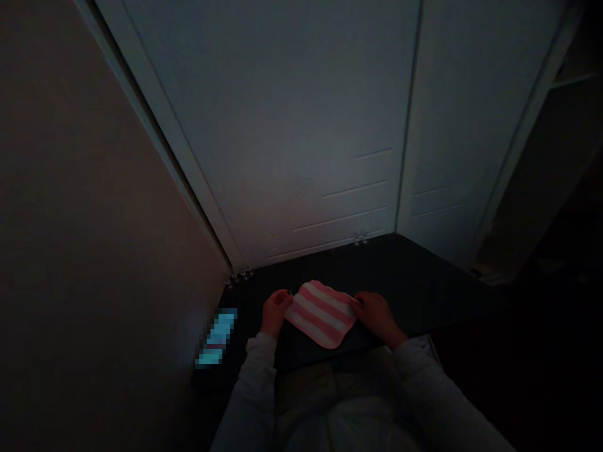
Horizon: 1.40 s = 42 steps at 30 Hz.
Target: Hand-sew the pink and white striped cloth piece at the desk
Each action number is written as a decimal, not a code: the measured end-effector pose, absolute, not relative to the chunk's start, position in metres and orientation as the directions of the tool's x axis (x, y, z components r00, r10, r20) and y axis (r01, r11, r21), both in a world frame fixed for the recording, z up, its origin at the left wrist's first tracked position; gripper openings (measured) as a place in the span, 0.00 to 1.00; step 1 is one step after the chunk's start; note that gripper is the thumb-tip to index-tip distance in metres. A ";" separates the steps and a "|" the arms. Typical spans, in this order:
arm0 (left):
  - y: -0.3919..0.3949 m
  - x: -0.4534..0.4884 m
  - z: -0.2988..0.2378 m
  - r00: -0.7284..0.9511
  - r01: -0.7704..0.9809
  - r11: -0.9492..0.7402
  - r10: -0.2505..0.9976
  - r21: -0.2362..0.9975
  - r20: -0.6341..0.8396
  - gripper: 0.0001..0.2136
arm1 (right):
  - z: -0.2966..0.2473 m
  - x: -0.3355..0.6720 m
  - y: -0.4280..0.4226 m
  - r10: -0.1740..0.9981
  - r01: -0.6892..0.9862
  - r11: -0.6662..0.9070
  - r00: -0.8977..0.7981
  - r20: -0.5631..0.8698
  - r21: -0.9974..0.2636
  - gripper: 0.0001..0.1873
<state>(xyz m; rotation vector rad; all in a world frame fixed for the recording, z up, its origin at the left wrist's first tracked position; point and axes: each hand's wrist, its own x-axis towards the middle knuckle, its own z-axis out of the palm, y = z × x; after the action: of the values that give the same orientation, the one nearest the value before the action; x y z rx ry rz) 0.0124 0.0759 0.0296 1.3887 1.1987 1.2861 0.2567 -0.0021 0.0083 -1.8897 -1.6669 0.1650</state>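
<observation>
A small pink-and-white striped cloth [322, 316] with rounded corners is spread out, roughly diamond-shaped, over the dark tabletop [396, 276]. My left hand [276, 311] pinches its left corner, where a thin pale loop seems to show by the fingertips. At the opposite corner, my right hand [378, 314] has its thumb and fingers closed on the edge. In this dim light I cannot tell whether the cloth lies on the surface or is held just above it.
A lit, pixelated screen [217, 339] lies on the left of the tabletop. White panels [301, 125] with grooved lines and hearts rise behind it. Small shiny objects [239, 275] stand at the back left, similar ones [360, 238] at the back. A wall [94, 251] closes off the left.
</observation>
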 end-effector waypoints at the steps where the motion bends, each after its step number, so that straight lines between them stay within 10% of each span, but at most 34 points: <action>1: 0.075 0.014 0.029 0.018 0.093 -0.152 0.988 0.984 0.151 0.14 | 0.008 0.257 -0.002 0.935 0.851 -0.022 0.203 0.290 -0.525 0.13; 30: 0.072 0.014 0.028 -0.013 0.080 -0.107 0.994 0.991 0.108 0.13 | -0.003 0.265 -0.002 0.919 0.498 0.055 0.313 0.238 -0.865 0.15; 42: 0.076 0.012 0.015 0.034 0.037 -0.131 0.991 0.991 0.130 0.15 | -0.011 0.279 0.001 0.774 0.161 0.100 0.607 0.178 -0.982 0.19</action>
<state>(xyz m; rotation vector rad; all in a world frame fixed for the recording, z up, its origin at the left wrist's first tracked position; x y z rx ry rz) 0.0122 0.0755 0.0149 1.3488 1.1503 1.2625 0.2794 0.0009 -0.0106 -1.4292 -0.8509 0.5454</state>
